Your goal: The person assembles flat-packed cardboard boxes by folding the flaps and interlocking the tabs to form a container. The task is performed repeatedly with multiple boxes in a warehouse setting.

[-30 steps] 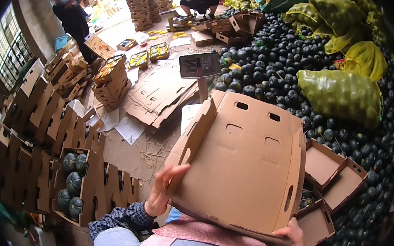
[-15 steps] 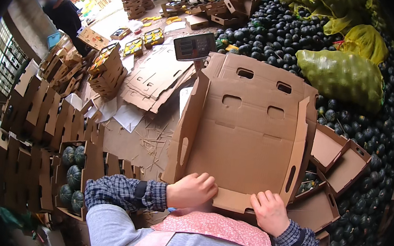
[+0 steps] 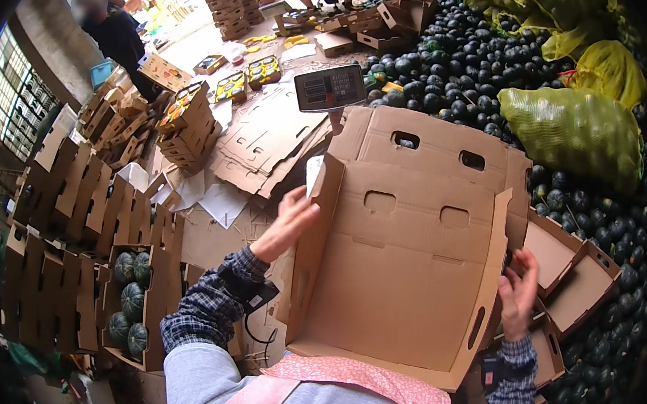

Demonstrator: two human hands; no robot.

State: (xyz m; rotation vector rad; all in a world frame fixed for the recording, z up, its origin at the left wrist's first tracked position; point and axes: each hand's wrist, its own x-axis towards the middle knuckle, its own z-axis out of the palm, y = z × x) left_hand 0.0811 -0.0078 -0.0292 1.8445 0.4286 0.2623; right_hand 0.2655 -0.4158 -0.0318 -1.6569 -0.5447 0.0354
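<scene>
In front of me lies a partly folded cardboard box (image 3: 392,294). Its left, right and near walls stand up, while the far end is a flat flap with cut-out hand holes. My left hand (image 3: 289,222) is at the outer side of the left wall, fingers stretched and apart, holding nothing. On the other side, my right hand (image 3: 518,292) is beside the right wall with its fingers spread and slightly bent, also holding nothing. Whether either hand touches the cardboard I cannot tell. A scale display (image 3: 330,87) rises beyond the box's far left corner.
Open cardboard trays (image 3: 576,285) lie at the right, by a large heap of dark green squashes (image 3: 460,79). Yellow-green net sacks (image 3: 572,132) rest on the heap. Flat cardboard sheets (image 3: 263,145) and stacked boxes (image 3: 66,201) are at the left. A person (image 3: 110,29) stands at the far left.
Both hands have left the near edge of the box. My left hand has moved up to the left wall, my right to the right wall. The near wall now stands folded up.
</scene>
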